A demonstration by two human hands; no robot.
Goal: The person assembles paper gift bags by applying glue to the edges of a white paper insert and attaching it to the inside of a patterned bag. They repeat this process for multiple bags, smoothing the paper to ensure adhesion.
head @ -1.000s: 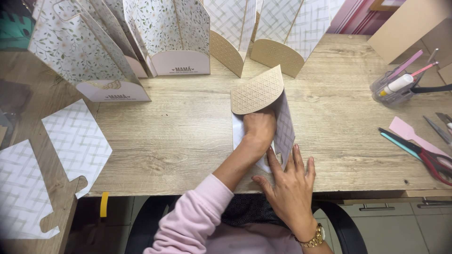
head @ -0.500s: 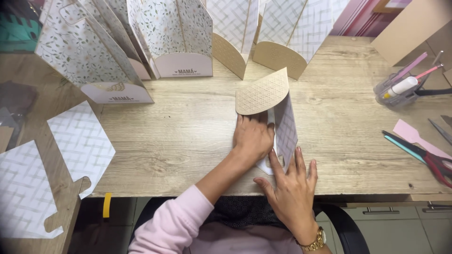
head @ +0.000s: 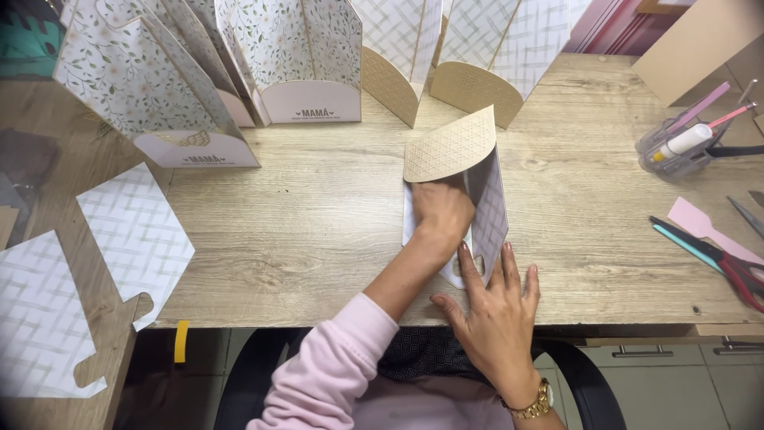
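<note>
A half-folded card box (head: 487,199) lies on the wooden desk (head: 318,231). It has a beige lattice-embossed curved flap and white lattice-print sides. My left hand (head: 442,213), in a pink sleeve, reaches into the box with curled fingers and presses on its inner panel, fingertips hidden under the flap. Wearing a gold watch, my right hand (head: 497,314) lies flat with fingers spread at the desk's front edge. Its fingertips touch the box's near end.
Several finished floral and lattice boxes (head: 294,64) stand along the back. Flat lattice cut-outs (head: 127,239) lie at left. At right are scissors (head: 716,259), a pink spatula (head: 704,227) and a clear holder with pens and glue (head: 684,143).
My left hand has slid a little further up into the box. The right hand stays flat at the box's near end.
</note>
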